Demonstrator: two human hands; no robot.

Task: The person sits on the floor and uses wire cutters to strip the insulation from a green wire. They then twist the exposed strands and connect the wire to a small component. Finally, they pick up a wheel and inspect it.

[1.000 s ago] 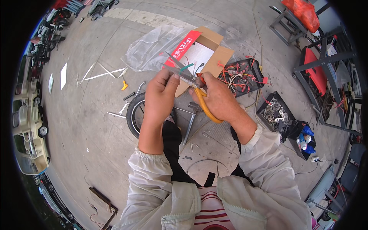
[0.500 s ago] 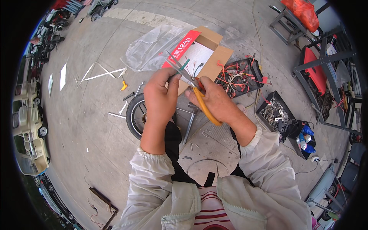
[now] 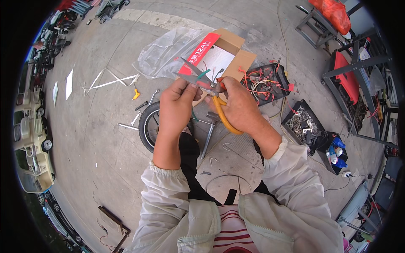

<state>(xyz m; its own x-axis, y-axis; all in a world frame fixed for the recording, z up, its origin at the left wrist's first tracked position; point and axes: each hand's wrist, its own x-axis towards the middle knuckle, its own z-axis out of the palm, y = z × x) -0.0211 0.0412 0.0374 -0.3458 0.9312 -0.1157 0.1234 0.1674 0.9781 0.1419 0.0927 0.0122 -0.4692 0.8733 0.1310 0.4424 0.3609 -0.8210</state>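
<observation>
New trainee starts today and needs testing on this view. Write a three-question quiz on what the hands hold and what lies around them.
1. True or false: the right hand holds scissors with orange handles.
2. What does the left hand pinch at the open blades?
A. a green wire
B. a white strap
C. a metal bolt
3. Fill in: just beyond the hands lies an open cardboard ____ with a red flap.

Key
1. True. The orange loops sit in the right hand's grip, the blades pointing up and to the left.
2. A. The wire's end shows between the open blades.
3. Box. It lies on the concrete floor, beside a black tray of wires.
</observation>
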